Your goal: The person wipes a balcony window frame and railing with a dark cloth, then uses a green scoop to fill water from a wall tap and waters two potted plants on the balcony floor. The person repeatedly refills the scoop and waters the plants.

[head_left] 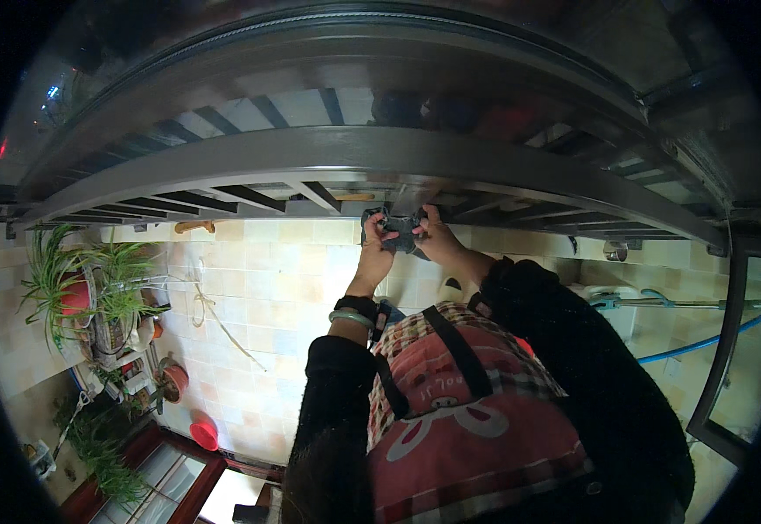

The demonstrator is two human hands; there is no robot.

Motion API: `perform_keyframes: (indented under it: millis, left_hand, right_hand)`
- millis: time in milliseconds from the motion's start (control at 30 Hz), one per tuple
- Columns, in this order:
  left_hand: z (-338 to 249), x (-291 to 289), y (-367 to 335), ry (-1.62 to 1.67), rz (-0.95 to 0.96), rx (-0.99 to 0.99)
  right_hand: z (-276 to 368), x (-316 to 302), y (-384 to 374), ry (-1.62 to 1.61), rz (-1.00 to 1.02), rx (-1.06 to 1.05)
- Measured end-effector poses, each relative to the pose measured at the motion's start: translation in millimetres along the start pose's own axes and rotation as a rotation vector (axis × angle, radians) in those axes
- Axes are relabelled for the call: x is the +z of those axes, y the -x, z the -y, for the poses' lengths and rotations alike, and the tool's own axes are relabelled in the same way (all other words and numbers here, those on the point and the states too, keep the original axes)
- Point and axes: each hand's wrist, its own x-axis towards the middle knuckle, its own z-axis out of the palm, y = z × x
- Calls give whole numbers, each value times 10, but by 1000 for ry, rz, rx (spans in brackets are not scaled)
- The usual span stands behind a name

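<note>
Left hand [375, 246]: fingers bent in close, pinching one side of the cloth.
Right hand [434, 239]: curled narrow on the opposite side; I can't see its far fingertips.
Dark grey cloth [403, 232]: bunched between both hands, at the lower edge of the railing; whether it touches the metal, cannot tell.
Grey railing [359, 152]: spans the width in front; slats [318, 197] run close beside the hands.
Wrist: bangle [352, 317] on the left arm, near the black sleeve [335, 377].
Body: red rabbit apron [485, 454].
Floor: pale tiles [262, 301]; potted plant [53, 271] and red basin [205, 433] off left, blue hose [704, 341] right.
Risk, drop: cloth could slip floorward if either pinch loosens.
Risk, knock: knuckles could hit a slat edge, the gaps being tight.
Risk, snag: cloth might catch on a slat corner if pulled sideways.
</note>
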Motion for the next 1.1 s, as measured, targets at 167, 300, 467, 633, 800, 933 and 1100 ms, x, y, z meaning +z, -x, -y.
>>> perform_keyframes:
  millis: [167,300,467,633,800,933,1100]
  left_hand:
    - [-69,-365,224,122,77,-46]
    - [-204,-701,362,222,40,-7]
    - [-178,-1012,367,174,-108,44]
    - [-22,-1123,142,2,-164,74]
    - [94,-1009,-80,-180,-57,80]
    - [135,-955,165,-176,-148,187]
    - [103,-1217,590,-16,-216,57]
  right_hand:
    - [171,61,273,-582,76,215]
    - [417,206,346,-519,274,225]
    - [535,593,-30,-308,43,-117]
    - [605,759,-502,-346,-69,-84]
    - [607,811,-527,55,98,-152]
    - [577,953,-265,-248,137,-109]
    - [834,1016,-29,-15,261,-302]
